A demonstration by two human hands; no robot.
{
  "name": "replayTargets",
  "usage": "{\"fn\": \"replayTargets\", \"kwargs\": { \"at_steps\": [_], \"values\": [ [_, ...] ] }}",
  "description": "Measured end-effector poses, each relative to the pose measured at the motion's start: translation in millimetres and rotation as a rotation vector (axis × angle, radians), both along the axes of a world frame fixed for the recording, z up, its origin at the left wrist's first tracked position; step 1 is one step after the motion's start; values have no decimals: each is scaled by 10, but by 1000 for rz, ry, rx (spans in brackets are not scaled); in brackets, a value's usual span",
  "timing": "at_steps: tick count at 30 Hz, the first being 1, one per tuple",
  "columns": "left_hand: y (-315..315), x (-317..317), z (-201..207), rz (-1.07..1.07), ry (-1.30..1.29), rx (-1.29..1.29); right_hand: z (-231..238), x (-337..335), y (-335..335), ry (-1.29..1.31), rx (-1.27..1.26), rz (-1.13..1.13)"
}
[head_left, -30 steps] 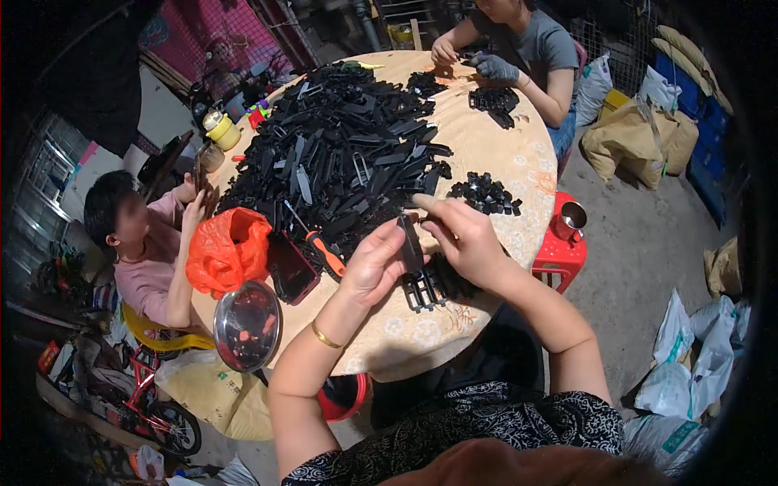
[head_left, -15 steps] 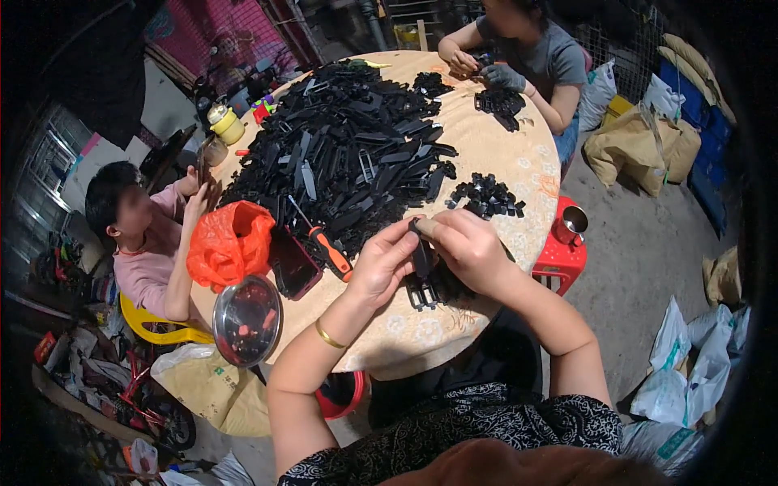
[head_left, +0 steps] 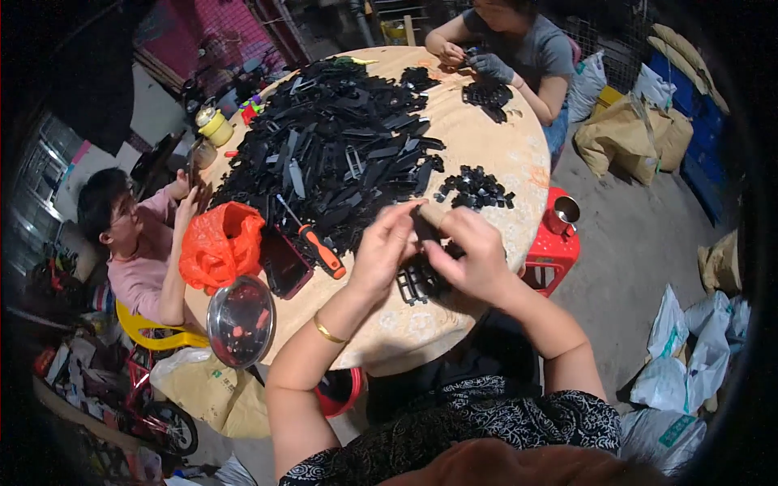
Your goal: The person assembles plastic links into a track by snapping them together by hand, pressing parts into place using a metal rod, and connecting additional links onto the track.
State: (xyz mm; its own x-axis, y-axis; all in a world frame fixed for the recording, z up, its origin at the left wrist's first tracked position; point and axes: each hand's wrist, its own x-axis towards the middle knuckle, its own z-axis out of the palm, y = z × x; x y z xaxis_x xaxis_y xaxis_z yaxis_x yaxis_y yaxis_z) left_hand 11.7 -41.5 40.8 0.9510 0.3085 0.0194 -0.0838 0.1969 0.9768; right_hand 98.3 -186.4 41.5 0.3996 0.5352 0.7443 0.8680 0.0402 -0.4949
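Note:
My left hand (head_left: 382,249) pinches a long black plastic part (head_left: 425,230) near the front edge of the round table. At the part's upper end, the curled fingers of my right hand (head_left: 478,255) grip it; a tan cover sits on the index finger. The right thumb stands a little apart, lower down. My fingers hide most of the part. Just below the hands lie several black plastic frames (head_left: 415,283), partly covered by the right hand. A heap of small black clips (head_left: 476,190) rests beyond my right hand.
A large pile of black plastic pieces (head_left: 324,146) covers the table's left and middle. Left of my hands are an orange-handled screwdriver (head_left: 324,253), a phone (head_left: 285,263), a red plastic bag (head_left: 212,251) and a steel bowl (head_left: 241,328). Two people sit around the table. A red stool (head_left: 555,247) holds a metal cup (head_left: 563,212).
The view has shifted slightly. My right thumb has moved away from the part and points toward the left hand. My left hand keeps its grip.

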Motion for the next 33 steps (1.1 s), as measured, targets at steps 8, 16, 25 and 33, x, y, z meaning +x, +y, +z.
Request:
{"fn": "replayTargets", "kwargs": {
  "at_steps": [8,16,25,33],
  "values": [
    [922,-123,-26,421,128,1613,-79,543,-651,80,-528,-368],
    [951,-62,-66,384,285,1567,-348,669,-689,135,-493,-179],
    [781,-20,-23,75,48,-133,-498,1070,-569,33,-537,-489],
    [513,-21,-121,-245,-28,-474,-388,1275,-425,195,-740,-406]
  ]
}}
